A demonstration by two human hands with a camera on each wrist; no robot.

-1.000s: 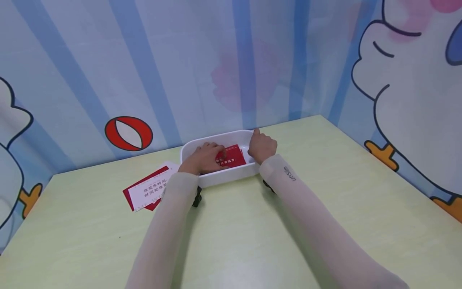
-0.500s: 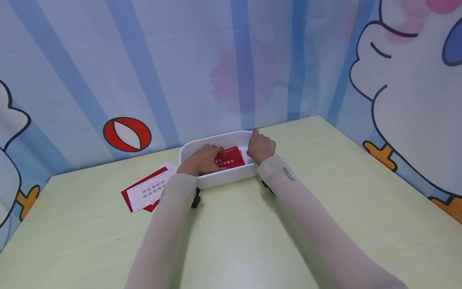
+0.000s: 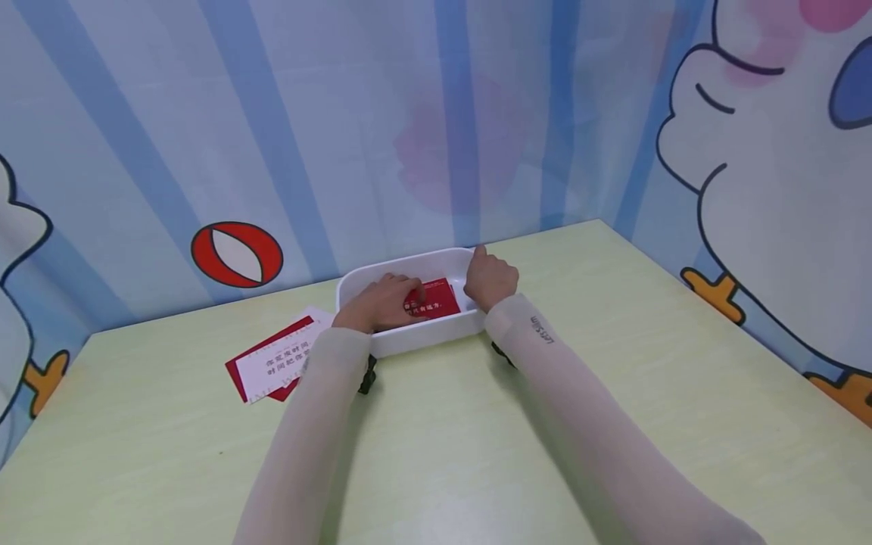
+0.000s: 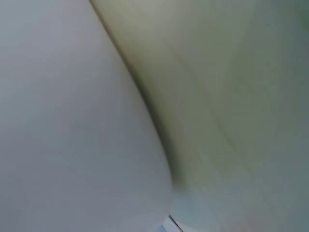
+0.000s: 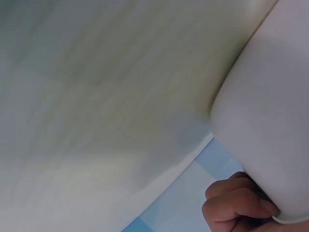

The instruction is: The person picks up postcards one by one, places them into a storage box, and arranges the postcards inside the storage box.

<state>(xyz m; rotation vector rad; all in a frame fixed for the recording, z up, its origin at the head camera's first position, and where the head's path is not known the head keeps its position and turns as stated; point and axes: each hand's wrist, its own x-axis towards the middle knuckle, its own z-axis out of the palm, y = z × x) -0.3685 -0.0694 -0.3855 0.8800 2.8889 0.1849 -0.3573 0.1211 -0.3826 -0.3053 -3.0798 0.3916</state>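
A white tray (image 3: 429, 337) with rounded corners stands by the back edge of the table. Inside it lies a red card (image 3: 439, 297) with white printed characters, another red edge showing behind it. My left hand (image 3: 381, 303) reaches over the tray's front left rim, thumb and fingers curved around the left part of the red card, which they hide. At the tray's right end my right hand (image 3: 490, 278) grips the rim. In the right wrist view, the right hand's curled fingers (image 5: 236, 203) press against the tray's outer wall (image 5: 270, 111).
Left of the tray, several red and white printed cards (image 3: 275, 367) overlap on the pale table (image 3: 422, 454), partly behind the left sleeve (image 3: 300, 446). A striped blue curtain (image 3: 368, 136) with cartoon figures hangs right behind the table. The tray's wall (image 4: 77, 121) fills much of the left wrist view.
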